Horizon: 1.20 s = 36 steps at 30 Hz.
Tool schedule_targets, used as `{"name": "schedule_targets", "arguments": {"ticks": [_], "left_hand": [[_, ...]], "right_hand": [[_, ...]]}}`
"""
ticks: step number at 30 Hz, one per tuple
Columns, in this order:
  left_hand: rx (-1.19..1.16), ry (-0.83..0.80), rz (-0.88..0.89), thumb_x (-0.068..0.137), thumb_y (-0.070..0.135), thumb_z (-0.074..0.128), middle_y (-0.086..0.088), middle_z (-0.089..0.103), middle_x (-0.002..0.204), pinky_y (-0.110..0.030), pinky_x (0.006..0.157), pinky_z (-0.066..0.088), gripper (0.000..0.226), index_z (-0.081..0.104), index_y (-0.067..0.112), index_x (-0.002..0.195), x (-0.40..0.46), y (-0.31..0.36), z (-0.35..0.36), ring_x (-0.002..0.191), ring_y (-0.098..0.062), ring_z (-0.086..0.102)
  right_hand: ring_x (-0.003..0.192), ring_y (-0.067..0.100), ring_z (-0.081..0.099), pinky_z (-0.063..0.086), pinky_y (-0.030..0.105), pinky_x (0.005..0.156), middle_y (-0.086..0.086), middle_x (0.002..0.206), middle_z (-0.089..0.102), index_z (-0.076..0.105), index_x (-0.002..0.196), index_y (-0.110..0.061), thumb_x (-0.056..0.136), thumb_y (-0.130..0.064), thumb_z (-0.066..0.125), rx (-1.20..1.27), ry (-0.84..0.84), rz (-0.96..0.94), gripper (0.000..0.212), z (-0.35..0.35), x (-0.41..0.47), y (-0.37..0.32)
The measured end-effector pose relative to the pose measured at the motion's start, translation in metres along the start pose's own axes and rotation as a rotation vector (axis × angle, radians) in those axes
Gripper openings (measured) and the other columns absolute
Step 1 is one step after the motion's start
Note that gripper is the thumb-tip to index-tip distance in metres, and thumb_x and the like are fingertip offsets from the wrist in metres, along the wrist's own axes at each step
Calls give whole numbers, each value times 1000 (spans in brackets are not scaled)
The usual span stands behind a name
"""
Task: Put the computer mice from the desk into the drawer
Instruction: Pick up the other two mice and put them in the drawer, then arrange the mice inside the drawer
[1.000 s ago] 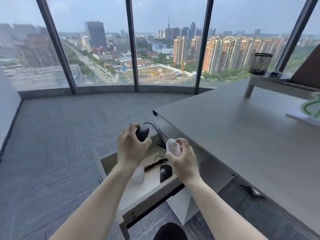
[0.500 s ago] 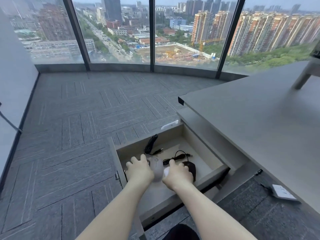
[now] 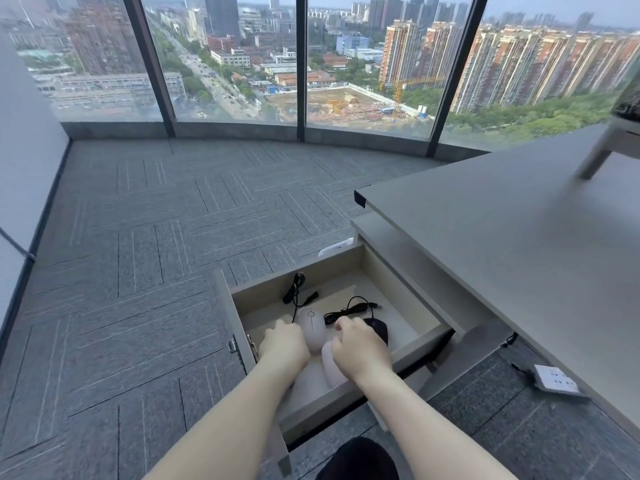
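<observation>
The open drawer (image 3: 420, 337) under the desk (image 3: 502, 254) holds several mice. A pale mouse (image 3: 311, 327) lies between my hands. My left hand (image 3: 285, 344) is curled down at the drawer's left side. A black cable (image 3: 295, 292) runs under it, and the black mouse it covers is hidden. My right hand (image 3: 360, 348) is curled over a second pale mouse (image 3: 330, 367) near the drawer's front. Another black mouse (image 3: 379, 329) with a coiled cable (image 3: 353, 308) lies just right of that hand.
The desk top stretches away to the right, with a monitor riser leg (image 3: 595, 161) and a mesh pen cup (image 3: 628, 102) at its far end. A white power strip (image 3: 554, 379) lies on the carpet under the desk. Floor-to-ceiling windows stand ahead.
Both hands have come down from above the drawer into it, carrying a black wired mouse and a pale mouse. My view has tilted down towards the drawer.
</observation>
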<state>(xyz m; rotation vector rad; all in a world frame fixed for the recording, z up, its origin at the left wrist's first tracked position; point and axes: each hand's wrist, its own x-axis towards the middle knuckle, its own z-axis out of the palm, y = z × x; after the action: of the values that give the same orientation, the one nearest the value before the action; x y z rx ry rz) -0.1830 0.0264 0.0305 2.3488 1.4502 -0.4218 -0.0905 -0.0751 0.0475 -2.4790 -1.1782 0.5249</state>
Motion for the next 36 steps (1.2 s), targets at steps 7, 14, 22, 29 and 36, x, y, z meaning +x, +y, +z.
{"name": "schedule_targets", "arguments": {"ticks": [7,14,22,29,36], "left_hand": [[-407,438,151,91,19,39,-13,59,127,-42,94,46,38,59,12,123,-44,-39,-33,117,-32,52],[-944,387,-60,95,15,38,-14,46,146,-43,108,35,48,41,6,142,-87,-100,-1,133,-30,43],[-1473,-1,-55,99,19,30,1,64,111,-42,98,43,41,51,16,135,-103,-96,20,105,-23,59],[-1471,-43,-37,99,18,30,-3,60,121,-42,99,43,41,50,20,135,-97,-69,18,109,-22,57],[-1488,-95,22,98,14,29,5,63,108,-41,101,42,41,51,24,132,-74,-9,17,112,-20,56]], "right_hand": [[85,21,60,55,42,77,3,97,63,60,92,-17,93,-29,47,167,90,-152,17,-1,-61,-1],[87,12,58,52,30,76,-8,93,59,56,103,-23,79,-69,58,266,-6,-219,52,31,-134,-24],[90,15,59,52,32,75,-6,101,61,49,97,-27,79,-57,67,206,14,-162,39,59,-154,-37],[87,19,61,53,34,74,-2,98,63,51,97,-23,88,-43,60,241,79,-101,25,57,-142,-19],[77,17,58,41,28,59,-3,92,65,52,89,-23,87,-47,58,262,146,26,25,32,-114,27]]}}
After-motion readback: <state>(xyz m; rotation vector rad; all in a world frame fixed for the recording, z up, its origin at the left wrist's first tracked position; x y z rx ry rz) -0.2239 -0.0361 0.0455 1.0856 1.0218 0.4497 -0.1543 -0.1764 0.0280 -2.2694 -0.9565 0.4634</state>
